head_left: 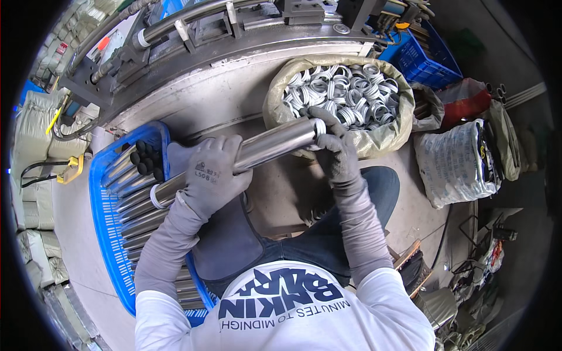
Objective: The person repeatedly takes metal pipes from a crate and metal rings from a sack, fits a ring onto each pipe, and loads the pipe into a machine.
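Observation:
My left hand (pixel 215 172), in a grey glove, is wrapped round a shiny metal tube (pixel 275 144) held at a slant across my lap. A white ring (pixel 155 197) sits round the tube's lower left end. At its upper right end, the gloved fingers of my right hand (pixel 339 153) are closed on another white ring (pixel 319 127), which is against the tube's mouth. Whether that ring is seated cannot be told, since the fingers partly cover it. Just beyond my right hand stands an open woven sack (pixel 389 145) full of white rings (pixel 336 88).
At my left, a blue plastic basket (pixel 104 219) holds several metal tubes, some with black ends. A dark machine bench (pixel 193 55) runs along the far side. A blue crate (pixel 427 67) and a stuffed white sack (pixel 453 164) stand at the right.

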{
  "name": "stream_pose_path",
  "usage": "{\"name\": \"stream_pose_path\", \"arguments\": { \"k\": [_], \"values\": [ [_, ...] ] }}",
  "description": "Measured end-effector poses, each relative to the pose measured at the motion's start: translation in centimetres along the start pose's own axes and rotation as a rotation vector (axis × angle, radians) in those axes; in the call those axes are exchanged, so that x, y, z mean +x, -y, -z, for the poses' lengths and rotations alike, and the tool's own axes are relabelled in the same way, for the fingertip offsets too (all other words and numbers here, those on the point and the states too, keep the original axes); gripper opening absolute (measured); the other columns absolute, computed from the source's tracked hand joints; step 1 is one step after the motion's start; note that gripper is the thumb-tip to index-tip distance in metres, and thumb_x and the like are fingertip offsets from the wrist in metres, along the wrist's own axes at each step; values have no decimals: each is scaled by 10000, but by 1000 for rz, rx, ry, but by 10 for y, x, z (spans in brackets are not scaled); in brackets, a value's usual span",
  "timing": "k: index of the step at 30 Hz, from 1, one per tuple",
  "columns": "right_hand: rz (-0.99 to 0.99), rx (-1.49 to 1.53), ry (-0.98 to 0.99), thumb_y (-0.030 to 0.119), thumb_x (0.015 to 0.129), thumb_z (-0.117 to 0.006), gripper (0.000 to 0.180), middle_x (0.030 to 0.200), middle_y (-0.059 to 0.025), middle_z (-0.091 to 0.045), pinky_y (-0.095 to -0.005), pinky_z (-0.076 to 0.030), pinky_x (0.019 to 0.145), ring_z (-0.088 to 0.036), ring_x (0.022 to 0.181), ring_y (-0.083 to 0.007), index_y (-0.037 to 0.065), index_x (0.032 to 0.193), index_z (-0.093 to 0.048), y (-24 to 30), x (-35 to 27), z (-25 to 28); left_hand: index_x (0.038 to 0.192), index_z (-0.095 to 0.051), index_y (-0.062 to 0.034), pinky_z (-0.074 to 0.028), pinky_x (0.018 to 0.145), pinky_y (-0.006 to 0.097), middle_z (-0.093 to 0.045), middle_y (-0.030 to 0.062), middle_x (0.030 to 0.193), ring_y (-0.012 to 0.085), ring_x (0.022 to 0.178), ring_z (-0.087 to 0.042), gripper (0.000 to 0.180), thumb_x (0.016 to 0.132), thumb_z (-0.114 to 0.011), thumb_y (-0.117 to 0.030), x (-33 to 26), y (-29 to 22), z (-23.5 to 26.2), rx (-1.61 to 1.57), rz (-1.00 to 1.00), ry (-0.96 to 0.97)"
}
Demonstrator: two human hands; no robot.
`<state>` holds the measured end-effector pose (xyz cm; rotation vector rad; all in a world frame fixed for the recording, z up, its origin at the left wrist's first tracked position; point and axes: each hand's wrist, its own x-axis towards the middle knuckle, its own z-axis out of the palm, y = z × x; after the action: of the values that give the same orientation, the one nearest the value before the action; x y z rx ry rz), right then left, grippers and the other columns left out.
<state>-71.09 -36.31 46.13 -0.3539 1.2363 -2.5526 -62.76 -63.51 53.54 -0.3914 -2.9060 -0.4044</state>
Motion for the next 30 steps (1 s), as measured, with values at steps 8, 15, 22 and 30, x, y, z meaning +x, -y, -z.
{"name": "stream_pose_path", "arguments": {
  "k": [8,15,22,30],
  "values": [
    [315,-741,-256,396,1095,-297,580,969,-149,-767,-365,-530,911,-734,943,-289,-10,1107,-711,-18,7,-43,1254,-627,-57,-543,821,490,-676,161,1013,369,964,-679,566,762,-812,-269,-6,-8,-9,42,38,38],
    [359,-855,-336,243,1087,-396,411,951,-145,-759,-343,-524,875,-717,916,-256,-9,1029,-715,-28,11,-45,1288,-617,-43,-538,858,481,-680,160,1074,369,978,-682,616,767,-839,-284,-6,-10,-12,57,45,62],
    [209,-568,-448,160,1069,-487,346,964,-121,-733,-315,-513,869,-669,915,-191,-63,983,-736,-24,13,-55,1309,-607,-34,-527,916,480,-681,166,1109,370,1030,-678,644,778,-844,-311,0,-10,-12,76,69,129],
    [124,-1002,-476,377,1042,-646,520,1321,-225,-686,-424,-541,999,-688,1163,-367,35,1432,-601,4,40,34,1292,-600,-37,-514,952,488,-663,158,1169,364,1093,-658,627,757,-810,-287,-22,26,4,85,60,94]
  ]
}}
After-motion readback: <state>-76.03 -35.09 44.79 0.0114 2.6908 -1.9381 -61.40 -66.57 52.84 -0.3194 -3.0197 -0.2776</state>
